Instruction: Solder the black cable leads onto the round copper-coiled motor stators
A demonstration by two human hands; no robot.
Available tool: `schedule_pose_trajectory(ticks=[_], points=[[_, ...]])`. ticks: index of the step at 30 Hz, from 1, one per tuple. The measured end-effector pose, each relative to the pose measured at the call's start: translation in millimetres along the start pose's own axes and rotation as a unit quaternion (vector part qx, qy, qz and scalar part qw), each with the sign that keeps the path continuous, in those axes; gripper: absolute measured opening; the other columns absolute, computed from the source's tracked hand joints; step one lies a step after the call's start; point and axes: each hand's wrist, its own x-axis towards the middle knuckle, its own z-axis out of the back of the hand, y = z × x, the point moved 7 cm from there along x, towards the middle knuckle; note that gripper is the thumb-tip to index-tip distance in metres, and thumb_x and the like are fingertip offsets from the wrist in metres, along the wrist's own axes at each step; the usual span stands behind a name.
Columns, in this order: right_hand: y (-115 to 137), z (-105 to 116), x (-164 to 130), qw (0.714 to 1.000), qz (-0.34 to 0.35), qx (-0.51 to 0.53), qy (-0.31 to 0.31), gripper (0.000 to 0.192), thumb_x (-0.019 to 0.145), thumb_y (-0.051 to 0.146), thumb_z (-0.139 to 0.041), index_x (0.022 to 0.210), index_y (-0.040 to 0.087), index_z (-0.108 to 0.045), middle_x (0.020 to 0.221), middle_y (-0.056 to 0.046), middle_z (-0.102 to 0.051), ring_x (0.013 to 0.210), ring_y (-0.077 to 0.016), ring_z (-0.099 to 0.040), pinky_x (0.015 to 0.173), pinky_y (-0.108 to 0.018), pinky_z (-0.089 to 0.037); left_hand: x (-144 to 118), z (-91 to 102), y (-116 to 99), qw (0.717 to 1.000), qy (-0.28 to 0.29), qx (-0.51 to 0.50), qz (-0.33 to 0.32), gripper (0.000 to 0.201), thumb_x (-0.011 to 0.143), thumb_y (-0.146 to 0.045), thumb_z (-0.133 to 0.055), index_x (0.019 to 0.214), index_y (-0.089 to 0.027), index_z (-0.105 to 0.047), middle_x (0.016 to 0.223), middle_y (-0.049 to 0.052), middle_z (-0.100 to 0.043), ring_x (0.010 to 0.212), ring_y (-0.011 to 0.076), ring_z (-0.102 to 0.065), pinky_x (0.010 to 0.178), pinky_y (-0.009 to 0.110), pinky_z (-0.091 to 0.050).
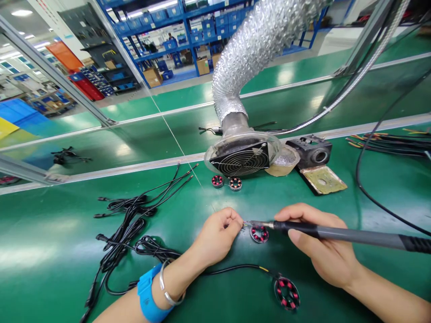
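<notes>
Green tabletop (50, 251) beneath a foil fume duct (249, 49): right hand (323, 244) fingers grip a soldering iron (336, 233) over a small coil ring (259, 234); left hand (217, 235) fingers pinch something too small to tell beside it. Blue shelving (188, 27) stands behind the duct.

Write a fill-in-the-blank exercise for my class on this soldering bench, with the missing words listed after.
1. The right hand holds a grey soldering ____.
2. Its tip meets a small stator beside the ____ hand's fingertips.
3. The left wrist wears a metal bangle and a ____ band.
4. Behind the hands, a silver duct ends in a round ____ with a wire grille.

Missing words: iron; left; blue; fan
</notes>
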Motion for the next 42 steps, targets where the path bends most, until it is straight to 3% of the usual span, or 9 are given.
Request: schedule_pose_trajectory(ticks=[10,29,34,39,42], points=[[19.6,-2.3,-0.5,0.998,0.056,0.017,-0.007,0.018,0.086,0.015,-0.05,0.096,0.024,-0.062,0.071,0.003,-0.061,0.055,-0.0103,-0.053,0.052,-0.024,-0.04,0.2,-0.8,0.3,1.0,0.002,-0.001,-0.002,0.023,0.089,-0.037,-0.049,0.077,-0.017,-0.052,0.061,-0.006,-0.041,0.055,0.0094,-0.032,0.052,0.023,-0.025],[23.7,-0.1,-2.4,0.995,0.091,-0.008,-0.024,0.023,0.087,0.015,-0.051,0.106,0.023,-0.062,0.08,0.0,-0.066,0.065,-0.0129,-0.061,0.058,-0.025,-0.047,-0.1,-2.1,-1.1,1.0,0.008,-0.011,-0.001,0.022,0.087,-0.036,-0.05,0.076,-0.017,-0.051,0.062,-0.006,-0.041,0.057,0.0101,-0.033,0.055,0.024,-0.026],[16.5,-17.7,3.5,0.994,0.103,-0.038,-0.015,0.037,0.091,0.01,-0.054,0.124,0.024,-0.058,0.094,-0.001,-0.073,0.07,-0.0109,-0.068,0.065,-0.021,-0.054,-0.9,-3.8,-5.0,0.999,0.045,-0.026,-0.005,0.024,0.087,-0.037,-0.048,0.074,-0.018,-0.049,0.065,-0.005,-0.04,0.061,0.0109,-0.032,0.058,0.025,-0.028],[16.1,-46.3,11.7,0.984,0.166,-0.041,0.038,0.03,0.09,0.007,-0.054,0.113,0.023,-0.064,0.094,-0.003,-0.075,0.076,-0.0137,-0.07,0.07,-0.024,-0.056,-4.3,-4.9,-7.4,0.996,0.079,-0.009,-0.025,0.026,0.09,-0.04,-0.048,0.076,-0.017,-0.049,0.067,-0.005,-0.039,0.063,0.0113,-0.033,0.06,0.024,-0.029],[19.6,-49.0,12.7,0.978,0.195,-0.062,0.032,0.029,0.089,0.006,-0.052,0.11,0.021,-0.065,0.085,-0.002,-0.074,0.07,-0.0138,-0.069,0.066,-0.025,-0.055,-8.2,-3.9,-11.5,0.995,0.088,0.041,-0.037,0.026,0.093,-0.041,-0.047,0.082,-0.018,-0.052,0.068,-0.004,-0.042,0.063,0.0116,-0.036,0.058,0.024,-0.029]])
